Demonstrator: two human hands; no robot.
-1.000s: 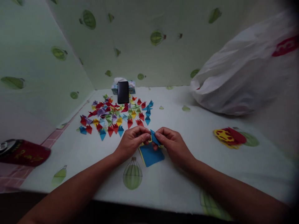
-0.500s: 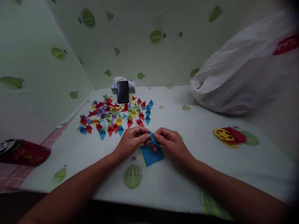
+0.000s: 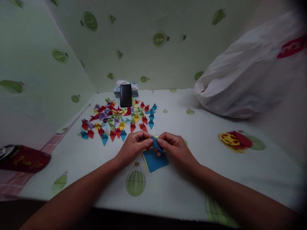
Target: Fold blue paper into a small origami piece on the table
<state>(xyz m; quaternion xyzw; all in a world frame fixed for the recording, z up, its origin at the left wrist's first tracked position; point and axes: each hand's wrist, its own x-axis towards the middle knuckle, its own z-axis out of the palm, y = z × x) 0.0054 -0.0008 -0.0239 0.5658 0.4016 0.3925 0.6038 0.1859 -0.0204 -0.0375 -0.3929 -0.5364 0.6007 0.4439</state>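
Between my two hands is a small folded piece of blue paper (image 3: pixel 157 144). My left hand (image 3: pixel 137 143) pinches its left edge with thumb and forefinger, and my right hand (image 3: pixel 176 147) grips its right side the same way; both are closed. Below them lies a stack of square origami paper (image 3: pixel 155 161), blue on top with a yellow edge showing at the left. The fingers hide the stack's upper part. Beyond my left hand spreads a group of small folded paper pieces (image 3: pixel 117 131) in red, blue, yellow, purple, green and orange.
A black phone (image 3: pixel 126 95) leans against a tissue box (image 3: pixel 135 90) at the back. On the left is a dark red can (image 3: pixel 26 159). A white plastic bag (image 3: pixel 240 76) bulges at the right, with yellow and red cut-outs (image 3: pixel 233 141) nearer me.
The blue paper has tilted slightly between my fingers and looks narrower. Both hands stay almost in place, and the whole view has shifted a little.
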